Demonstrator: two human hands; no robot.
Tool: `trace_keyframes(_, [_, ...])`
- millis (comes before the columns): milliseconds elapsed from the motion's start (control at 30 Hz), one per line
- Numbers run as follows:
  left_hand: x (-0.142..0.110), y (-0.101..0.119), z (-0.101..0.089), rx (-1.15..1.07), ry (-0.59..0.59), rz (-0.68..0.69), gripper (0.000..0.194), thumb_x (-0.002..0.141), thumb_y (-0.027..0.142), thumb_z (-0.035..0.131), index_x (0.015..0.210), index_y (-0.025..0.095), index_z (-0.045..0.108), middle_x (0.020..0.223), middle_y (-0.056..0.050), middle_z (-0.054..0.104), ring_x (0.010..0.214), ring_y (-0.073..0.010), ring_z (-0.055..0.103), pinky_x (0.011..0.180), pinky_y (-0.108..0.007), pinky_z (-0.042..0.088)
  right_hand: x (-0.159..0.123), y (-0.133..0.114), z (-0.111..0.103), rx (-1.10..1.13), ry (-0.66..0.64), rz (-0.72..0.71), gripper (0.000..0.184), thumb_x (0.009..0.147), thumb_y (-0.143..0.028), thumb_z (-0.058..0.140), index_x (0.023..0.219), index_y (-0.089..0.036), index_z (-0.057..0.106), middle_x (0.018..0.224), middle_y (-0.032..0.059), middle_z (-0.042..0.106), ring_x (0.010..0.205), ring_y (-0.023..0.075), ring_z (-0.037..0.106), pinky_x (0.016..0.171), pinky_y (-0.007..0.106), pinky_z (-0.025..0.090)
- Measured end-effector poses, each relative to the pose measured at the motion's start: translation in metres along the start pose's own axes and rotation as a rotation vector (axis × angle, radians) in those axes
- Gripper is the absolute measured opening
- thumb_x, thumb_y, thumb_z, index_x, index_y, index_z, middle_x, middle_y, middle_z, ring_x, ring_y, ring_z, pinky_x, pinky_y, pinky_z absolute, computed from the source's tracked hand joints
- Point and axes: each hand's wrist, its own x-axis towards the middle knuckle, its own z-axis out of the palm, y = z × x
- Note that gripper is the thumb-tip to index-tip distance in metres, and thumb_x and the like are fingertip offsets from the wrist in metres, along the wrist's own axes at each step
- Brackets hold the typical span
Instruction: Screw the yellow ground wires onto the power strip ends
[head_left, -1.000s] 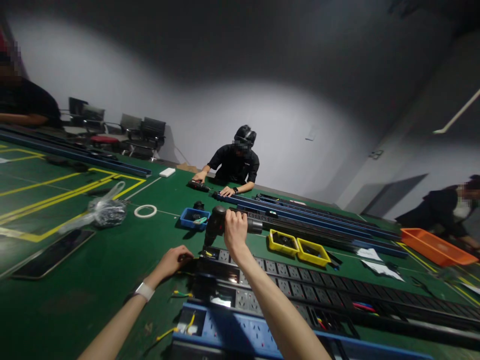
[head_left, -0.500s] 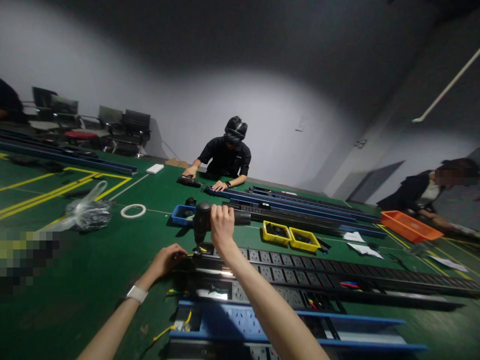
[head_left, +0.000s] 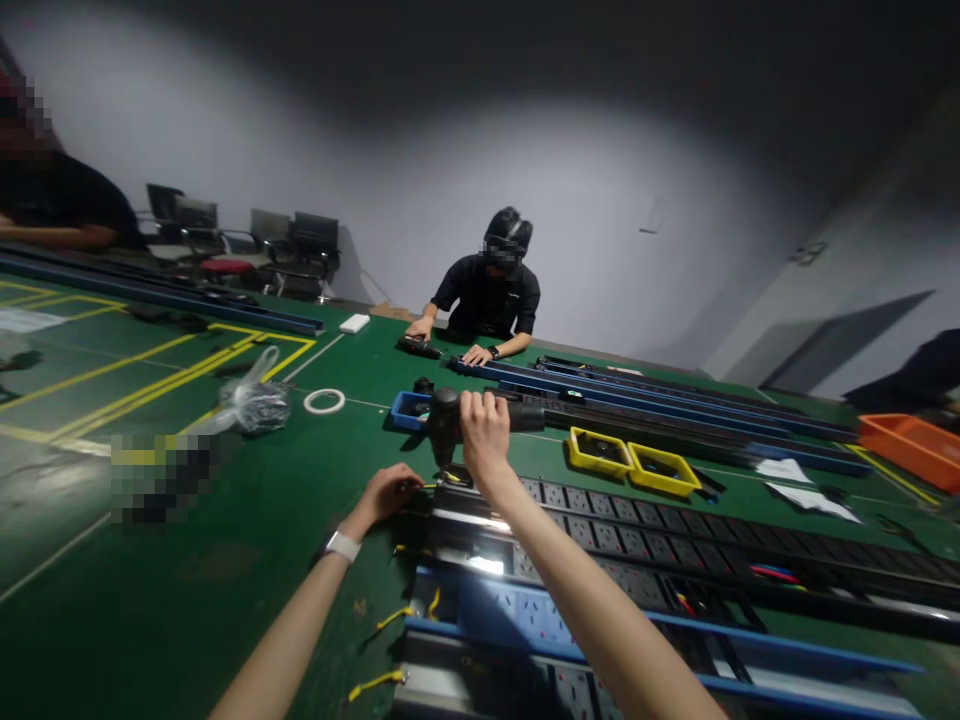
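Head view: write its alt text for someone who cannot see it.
The right hand grips a black power drill at the end of a black socket strip on a green table; the left hand is beside that end, near a yellow wire. Across the table, a person in black has one hand on another drill.

The drill (head_left: 445, 418) looks matt plastic, the orange bin (head_left: 909, 450) smooth plastic, the clear bag (head_left: 256, 402) glossy, crinkled plastic.
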Motion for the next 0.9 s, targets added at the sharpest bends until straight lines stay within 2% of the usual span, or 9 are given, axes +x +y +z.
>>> trace_keyframes(233, [0.001, 0.007, -0.004, 0.014, -0.085, -0.084, 0.02, 0.088, 0.031, 0.059, 0.094, 0.02, 0.075, 0.092, -0.005, 0.068, 0.08, -0.0091, 0.06, 0.076, -0.019, 0.047, -0.001, 0.004, -0.003, 0.019, 0.008, -0.01, 0.021, 0.095, -0.016, 0.039, 0.103, -0.017, 0.058, 0.1, 0.0084, 0.062, 0.098, 0.0176, 0.049, 0.09, 0.033, 0.031])
trace_keyframes(433, [0.001, 0.006, -0.004, 0.003, -0.076, -0.075, 0.021, 0.089, 0.031, 0.058, 0.094, 0.02, 0.075, 0.094, -0.005, 0.068, 0.082, -0.0094, 0.06, 0.078, -0.019, 0.047, 0.002, 0.009, -0.005, 0.02, -0.014, -0.035, 0.025, 0.097, -0.017, 0.034, 0.104, -0.018, 0.058, 0.101, 0.0071, 0.063, 0.099, 0.0174, 0.049, 0.09, 0.033, 0.029])
trace_keyframes(633, [0.001, 0.017, -0.007, -0.056, -0.057, -0.131, 0.02, 0.087, 0.031, 0.06, 0.094, 0.02, 0.075, 0.093, -0.005, 0.069, 0.081, -0.0102, 0.061, 0.078, -0.02, 0.048, 0.01, 0.016, -0.008, 0.044, -0.077, -0.086, 0.028, 0.097, -0.016, 0.032, 0.109, -0.017, 0.058, 0.105, 0.0073, 0.063, 0.102, 0.0174, 0.049, 0.091, 0.034, 0.027])
trace_keyframes(900, [0.001, 0.019, -0.008, -0.028, -0.086, -0.18, 0.023, 0.088, 0.036, 0.06, 0.095, 0.021, 0.075, 0.097, -0.005, 0.069, 0.083, -0.0111, 0.061, 0.078, -0.02, 0.046, 0.009, 0.028, -0.003, 0.023, -0.078, -0.028, 0.027, 0.096, -0.015, 0.033, 0.107, -0.015, 0.058, 0.103, 0.009, 0.063, 0.101, 0.0184, 0.049, 0.089, 0.035, 0.026])
